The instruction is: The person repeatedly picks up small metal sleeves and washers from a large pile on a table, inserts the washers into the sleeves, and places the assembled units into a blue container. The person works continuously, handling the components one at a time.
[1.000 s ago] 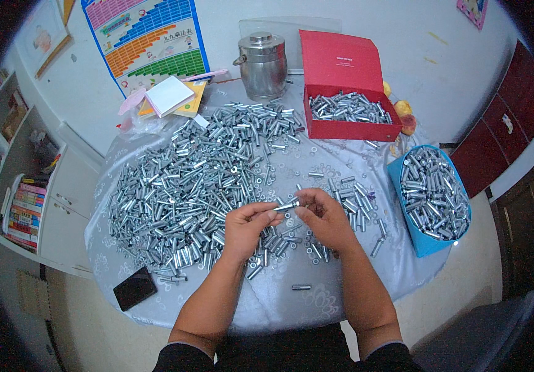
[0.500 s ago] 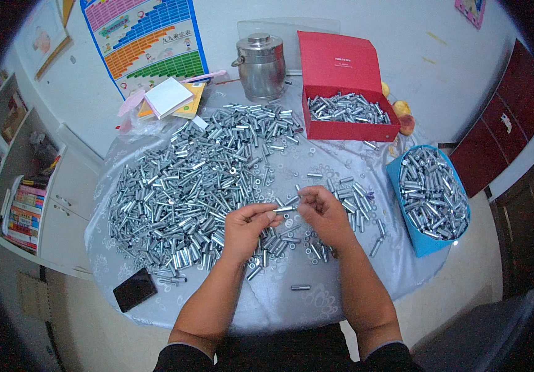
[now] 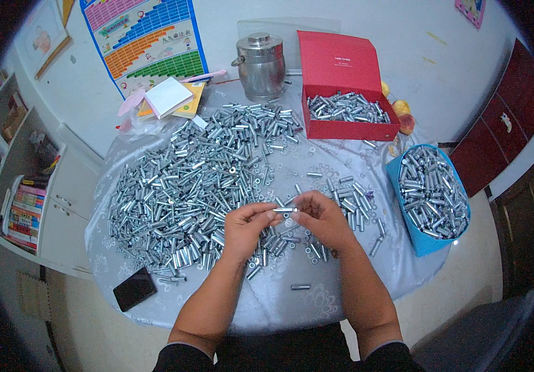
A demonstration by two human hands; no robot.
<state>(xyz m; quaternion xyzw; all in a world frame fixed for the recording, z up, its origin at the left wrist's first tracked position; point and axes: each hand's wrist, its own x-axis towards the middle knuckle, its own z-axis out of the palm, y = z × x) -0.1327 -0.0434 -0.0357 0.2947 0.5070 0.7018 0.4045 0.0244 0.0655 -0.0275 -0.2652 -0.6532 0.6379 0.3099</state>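
My left hand (image 3: 243, 228) pinches a short silver expansion bolt (image 3: 284, 209) between thumb and fingers, over the middle of the table. At the bolt's right end, my right hand (image 3: 324, 218) closes its thumb and fingertips; any small nut or washer there is too small to make out. A big heap of metal sleeves and bolts (image 3: 174, 192) lies beside my left hand. To the right of my right hand is a smaller group of metal sleeves (image 3: 357, 204). Loose washers (image 3: 310, 250) are scattered below and between the hands. One single bolt (image 3: 301, 287) lies nearer me.
A blue bin (image 3: 404, 214) full of bolts stands at the right, and an open red box (image 3: 351, 131) holds more at the back. Behind the heap are a steel pot (image 3: 261, 71) and notebooks (image 3: 169, 98). A black phone (image 3: 135, 290) lies at the near left edge.
My right hand has moved slightly left, its fingers coming onto the right end of the bolt. The left hand holds the bolt in nearly the same place.
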